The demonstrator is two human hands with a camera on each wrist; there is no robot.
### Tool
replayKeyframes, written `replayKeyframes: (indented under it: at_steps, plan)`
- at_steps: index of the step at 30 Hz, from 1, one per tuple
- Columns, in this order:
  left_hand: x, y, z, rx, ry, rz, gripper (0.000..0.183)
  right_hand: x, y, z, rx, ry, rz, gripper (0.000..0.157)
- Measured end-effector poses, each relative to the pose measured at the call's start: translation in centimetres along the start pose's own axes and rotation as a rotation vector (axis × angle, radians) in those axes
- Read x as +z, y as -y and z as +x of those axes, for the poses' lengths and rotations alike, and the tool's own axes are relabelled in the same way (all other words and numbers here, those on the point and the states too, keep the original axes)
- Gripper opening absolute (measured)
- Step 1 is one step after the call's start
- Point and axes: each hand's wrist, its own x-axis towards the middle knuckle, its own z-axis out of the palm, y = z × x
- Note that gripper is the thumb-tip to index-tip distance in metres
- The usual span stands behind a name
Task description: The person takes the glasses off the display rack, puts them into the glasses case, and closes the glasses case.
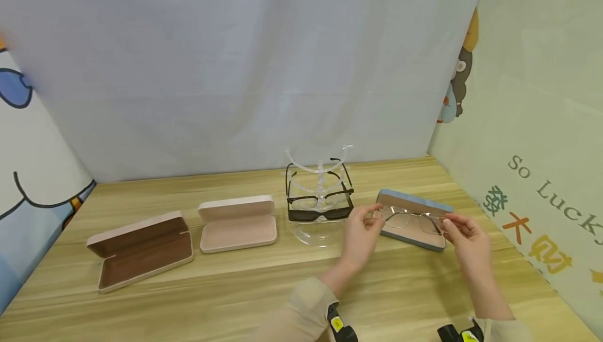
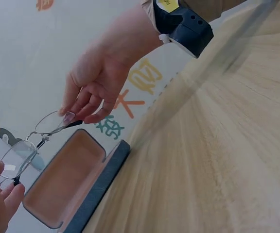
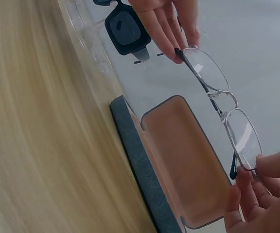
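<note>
Stretching left to right, the right end slightly nearer, thin silver-framed glasses (image 1: pixel 414 214) with clear lenses and dark temple tips hang over an open blue case (image 1: pixel 410 239), ends pinched by the left hand (image 1: pixel 361 234) and right hand (image 1: pixel 472 247).

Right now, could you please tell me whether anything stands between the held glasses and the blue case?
Nothing visible does: the left hand and right hand hold the glasses higher than the case, which lies open. The stand is off to the left, not between them.
</note>
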Motion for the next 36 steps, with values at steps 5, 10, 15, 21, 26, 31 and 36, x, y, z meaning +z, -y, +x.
replayKeyframes:
  at_steps: [5, 10, 15, 21, 26, 31, 36]
  plan:
    - [1.0, 0.9, 0.2, -0.011, -0.017, -0.020, 0.041, 1.3, 2.0, -0.8, 0.087, -0.046, -0.056, 0.008]
    - [1.4, 1.5, 0.7, -0.052, 0.019, 0.065, 0.049, 1.9, 3.7, -1.4, 0.161, -0.082, -0.150, 0.009]
    - [1.8, 2.5, 1.4, -0.088, 0.081, 0.169, 0.054, 1.8, 3.7, -0.8, 0.186, -0.073, -0.362, 0.032]
    - [2.0, 3.3, 2.2, -0.090, 0.110, 0.339, 0.053, 1.6, 2.9, -0.2, 0.184, -0.073, -0.566, 0.031]
    - [2.0, 3.6, 2.5, -0.063, 0.110, 0.522, 0.054, 1.6, 2.1, -0.1, 0.173, -0.048, -0.571, 0.029]
    - [2.4, 3.9, 2.4, -0.049, 0.136, 0.624, 0.056, 1.6, 1.7, 0.1, 0.177, -0.044, -0.583, 0.027]
    - [2.8, 4.1, 2.4, -0.063, 0.162, 0.638, 0.055, 1.4, 1.8, 0.1, 0.185, -0.039, -0.656, 0.029]
